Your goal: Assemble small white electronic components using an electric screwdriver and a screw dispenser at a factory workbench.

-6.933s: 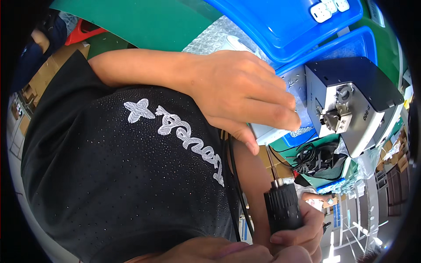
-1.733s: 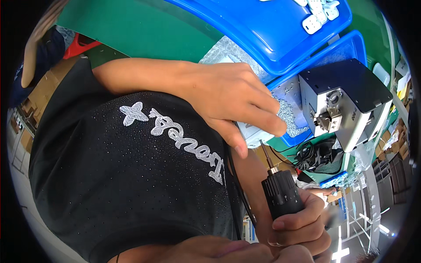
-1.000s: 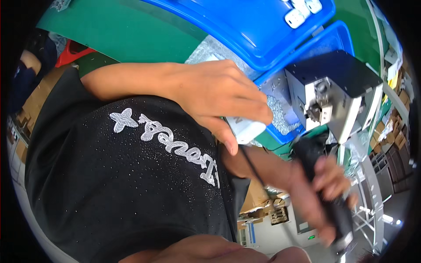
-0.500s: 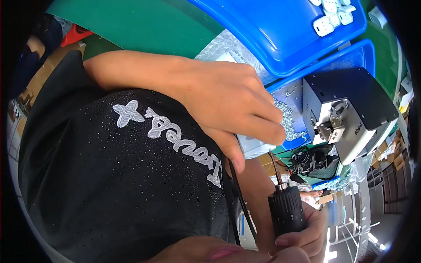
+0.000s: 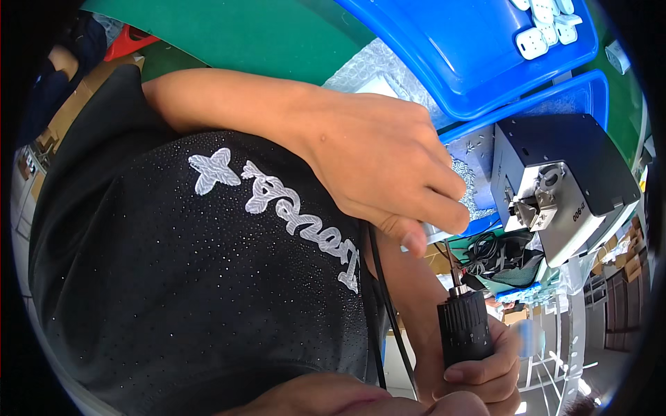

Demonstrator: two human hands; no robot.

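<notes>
Stretching in from the left, my left hand [image 5: 395,163] is closed on a small white plastic part [image 5: 433,234]; the fingers and thumb hide most of it. My right hand [image 5: 485,371], at the lower right, wraps round the black ribbed body of an electric screwdriver [image 5: 465,322]. Its thin metal bit points up at the white part, beside the left fingertips. Whether the tip touches the part or a screw cannot be made out. Just beyond the left fingers lies a heap of small silver screws [image 5: 474,194] in a blue bin [image 5: 595,93].
A black-and-silver screw feeder [image 5: 565,166] stands at the right, by the screws. Behind it, a larger blue tray [image 5: 444,55] holds several white plastic parts [image 5: 533,43]. Bubble wrap [image 5: 374,66] lies on the green table [image 5: 229,35]. Black cables [image 5: 485,253] are bunched below the feeder.
The whole view has shifted slightly. My left thumb has moved closer to the fingertips, and less of the white part shows. The screwdriver stays pointed at it.
</notes>
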